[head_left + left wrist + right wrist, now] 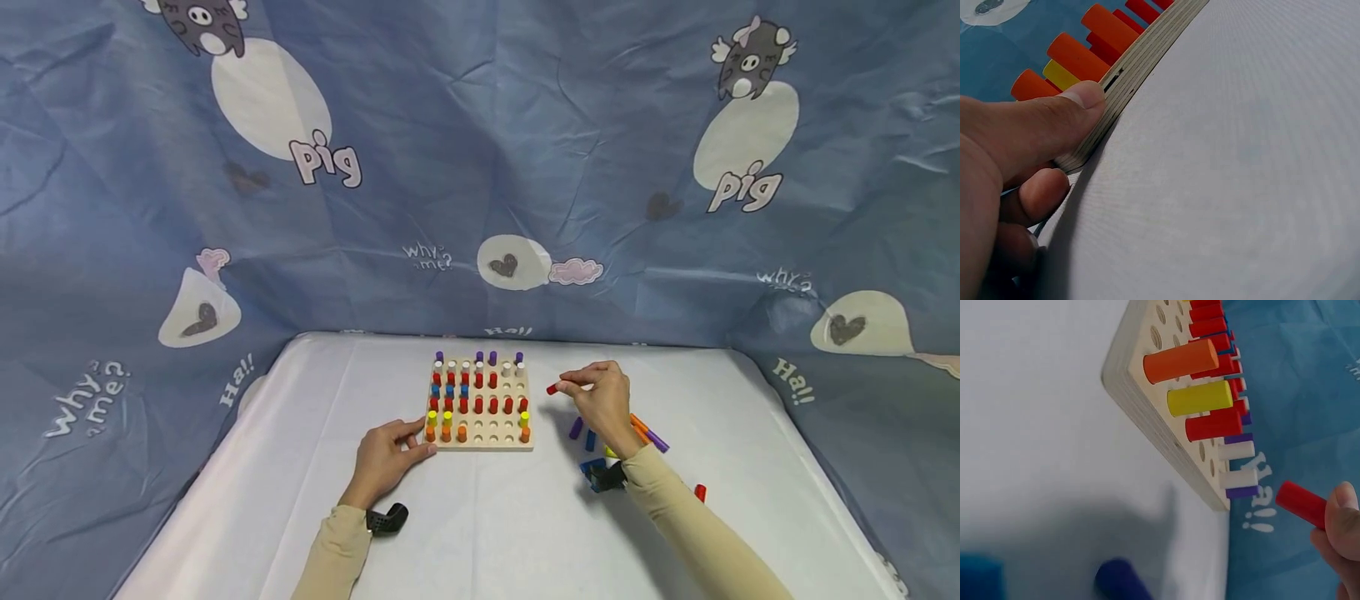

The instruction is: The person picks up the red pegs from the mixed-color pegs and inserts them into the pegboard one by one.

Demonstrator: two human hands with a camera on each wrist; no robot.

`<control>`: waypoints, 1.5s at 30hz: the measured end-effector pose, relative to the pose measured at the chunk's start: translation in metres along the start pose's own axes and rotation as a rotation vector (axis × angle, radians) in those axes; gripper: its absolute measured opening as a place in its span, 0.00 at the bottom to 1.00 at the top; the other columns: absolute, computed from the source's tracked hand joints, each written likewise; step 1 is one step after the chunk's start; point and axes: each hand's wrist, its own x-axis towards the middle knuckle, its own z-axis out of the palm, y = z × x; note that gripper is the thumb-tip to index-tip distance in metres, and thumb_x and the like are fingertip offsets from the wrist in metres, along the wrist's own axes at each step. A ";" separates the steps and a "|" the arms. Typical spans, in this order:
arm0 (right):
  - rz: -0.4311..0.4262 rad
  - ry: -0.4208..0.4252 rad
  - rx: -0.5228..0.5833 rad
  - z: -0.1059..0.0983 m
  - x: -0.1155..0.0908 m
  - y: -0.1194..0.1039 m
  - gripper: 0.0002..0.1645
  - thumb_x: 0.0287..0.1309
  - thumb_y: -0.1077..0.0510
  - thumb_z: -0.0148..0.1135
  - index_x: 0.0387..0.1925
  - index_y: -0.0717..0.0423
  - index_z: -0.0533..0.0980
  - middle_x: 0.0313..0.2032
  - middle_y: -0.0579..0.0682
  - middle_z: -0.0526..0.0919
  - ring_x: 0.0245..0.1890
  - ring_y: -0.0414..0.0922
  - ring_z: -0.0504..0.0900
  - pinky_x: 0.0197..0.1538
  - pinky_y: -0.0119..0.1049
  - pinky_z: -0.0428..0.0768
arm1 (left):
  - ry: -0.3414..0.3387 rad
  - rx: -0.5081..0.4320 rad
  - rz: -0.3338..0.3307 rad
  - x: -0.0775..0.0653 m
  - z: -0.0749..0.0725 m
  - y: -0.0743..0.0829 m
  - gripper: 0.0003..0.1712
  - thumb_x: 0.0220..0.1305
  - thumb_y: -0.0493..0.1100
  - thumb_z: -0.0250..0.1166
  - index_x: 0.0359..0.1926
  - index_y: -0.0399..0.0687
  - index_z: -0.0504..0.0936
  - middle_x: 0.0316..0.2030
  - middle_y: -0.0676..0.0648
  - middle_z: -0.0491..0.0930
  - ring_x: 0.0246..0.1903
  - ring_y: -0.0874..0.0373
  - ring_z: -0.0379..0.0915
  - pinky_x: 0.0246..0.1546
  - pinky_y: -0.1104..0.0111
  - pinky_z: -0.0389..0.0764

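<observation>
A wooden pegboard [486, 438] carries rows of purple, white, red, blue, yellow and orange pegs, with some holes bare. My left hand [386, 458] grips its near left corner. In the left wrist view the thumb [1085, 97] presses the board's layered front edge [1141, 59], and the other fingers curl below. Off the board's right side, my right hand [602, 400] pinches a red peg [552, 388] between thumb and fingertips. The right wrist view has this red peg [1300, 503] raised and tilted, apart from the board [1175, 447].
Loose pegs lie under and around my right forearm, among them a purple peg [576, 428], a blue peg [590, 440] and an orange peg [640, 427]. A red peg [701, 492] lies farther right. Patterned blue cloth [480, 183] hangs behind the white table [300, 467].
</observation>
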 end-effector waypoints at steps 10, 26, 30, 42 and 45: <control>-0.039 -0.033 -0.025 0.038 0.021 -0.004 0.07 0.50 0.61 0.84 0.30 0.59 0.92 0.27 0.54 0.90 0.40 0.54 0.80 0.48 0.51 0.70 | -0.009 0.001 -0.006 0.000 -0.002 0.003 0.30 0.55 0.50 0.84 0.59 0.48 0.89 0.24 0.59 0.77 0.23 0.63 0.64 0.29 0.70 0.63; -0.101 -0.097 -0.053 0.068 0.032 -0.015 0.05 0.50 0.62 0.84 0.28 0.59 0.92 0.26 0.53 0.91 0.35 0.53 0.81 0.49 0.50 0.73 | 0.000 0.011 0.000 0.001 -0.001 -0.001 0.30 0.54 0.51 0.84 0.58 0.49 0.90 0.24 0.60 0.76 0.22 0.65 0.63 0.27 0.71 0.62; -0.100 -0.135 -0.052 0.072 0.034 -0.019 0.05 0.51 0.63 0.83 0.29 0.60 0.92 0.29 0.54 0.92 0.37 0.54 0.81 0.53 0.52 0.72 | 0.000 0.001 -0.003 0.000 -0.001 -0.001 0.30 0.55 0.51 0.84 0.59 0.49 0.90 0.24 0.59 0.76 0.22 0.64 0.63 0.28 0.70 0.62; -0.089 -0.219 -0.077 0.079 0.035 -0.024 0.03 0.52 0.63 0.83 0.29 0.58 0.92 0.27 0.53 0.90 0.39 0.52 0.81 0.50 0.51 0.76 | 0.005 -0.009 0.001 -0.001 0.000 0.000 0.30 0.54 0.50 0.84 0.58 0.49 0.90 0.24 0.60 0.76 0.21 0.64 0.62 0.25 0.71 0.61; -0.098 -0.214 -0.075 0.081 0.036 -0.023 0.04 0.51 0.63 0.83 0.28 0.58 0.92 0.27 0.52 0.91 0.38 0.53 0.82 0.51 0.51 0.76 | 0.009 0.002 0.004 -0.001 0.000 -0.001 0.30 0.54 0.50 0.84 0.58 0.49 0.90 0.24 0.60 0.76 0.21 0.64 0.62 0.26 0.70 0.61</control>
